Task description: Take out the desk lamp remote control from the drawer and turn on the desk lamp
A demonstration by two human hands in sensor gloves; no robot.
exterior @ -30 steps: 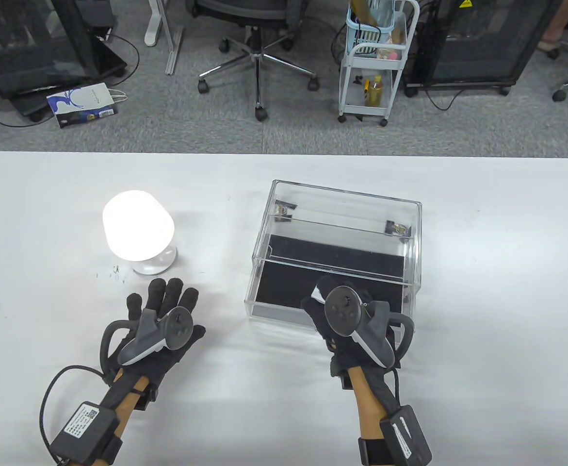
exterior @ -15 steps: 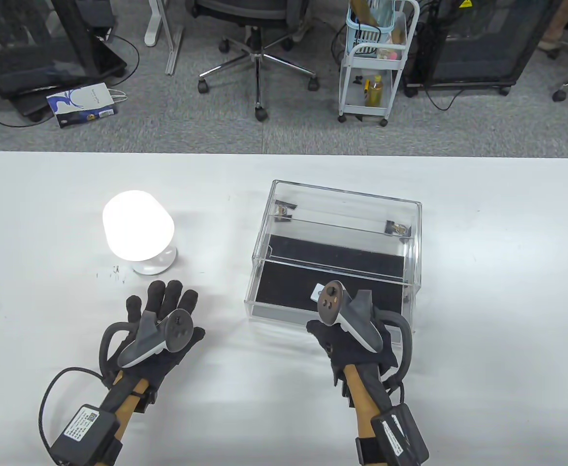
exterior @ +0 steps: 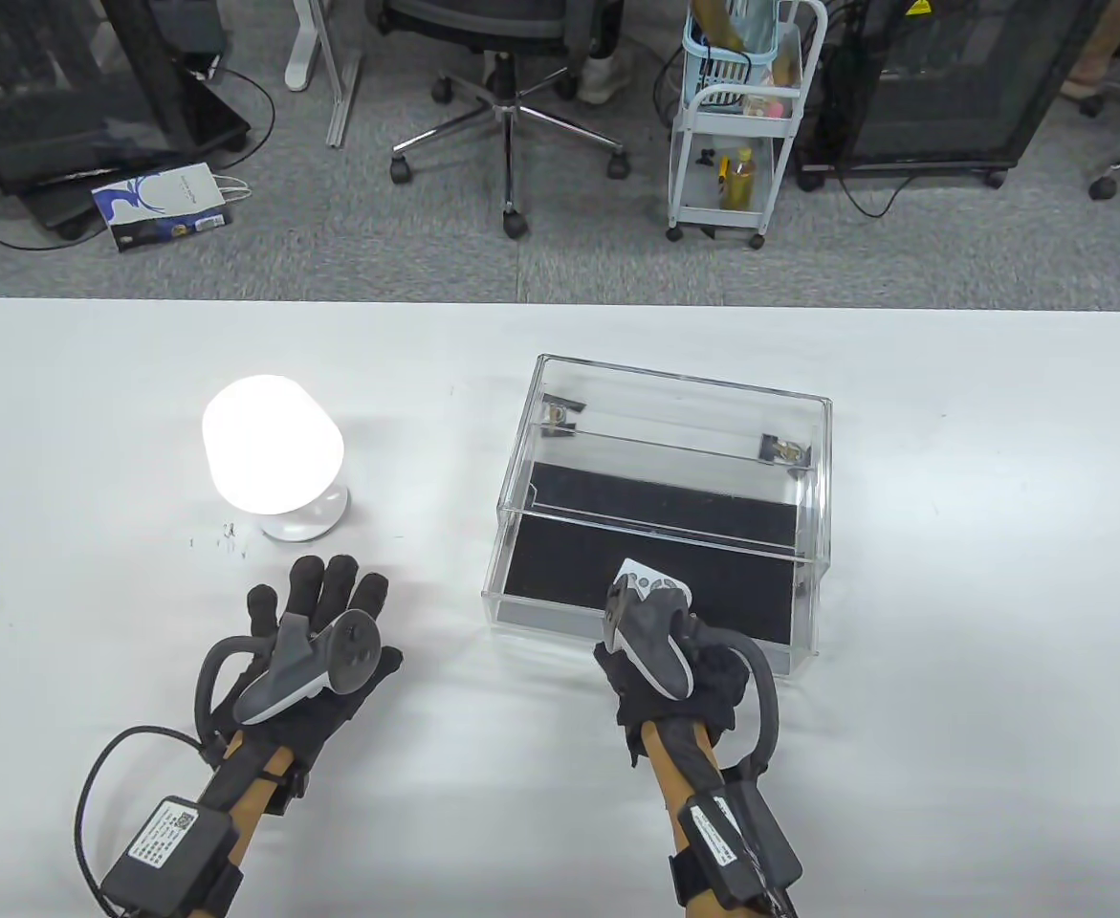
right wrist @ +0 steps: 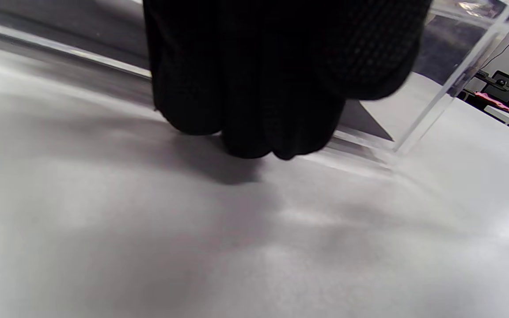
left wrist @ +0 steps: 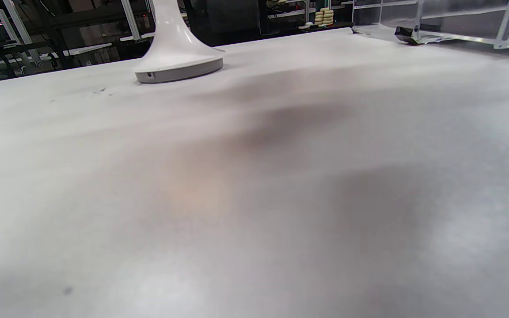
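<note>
The desk lamp (exterior: 271, 457) glows white at the table's left; its base also shows in the left wrist view (left wrist: 177, 66). The small white remote (exterior: 648, 581) lies on the black mat of the pulled-out clear drawer (exterior: 533, 612). My right hand (exterior: 713, 669) is at the drawer's front edge, just behind the remote. In the right wrist view its fingers (right wrist: 259, 123) are curled together over the table beside the drawer's front wall (right wrist: 431, 106), with nothing seen in them. My left hand (exterior: 325, 593) rests flat on the table below the lamp, fingers spread.
The clear acrylic case (exterior: 679, 387) that houses the drawer stands right of centre. An office chair (exterior: 512, 105) and a white cart (exterior: 732, 143) stand on the floor beyond the table's far edge.
My right hand has drawn back from inside the drawer toward the front edge, leaving the remote uncovered on the mat. The left hand and the lit lamp have not moved.
</note>
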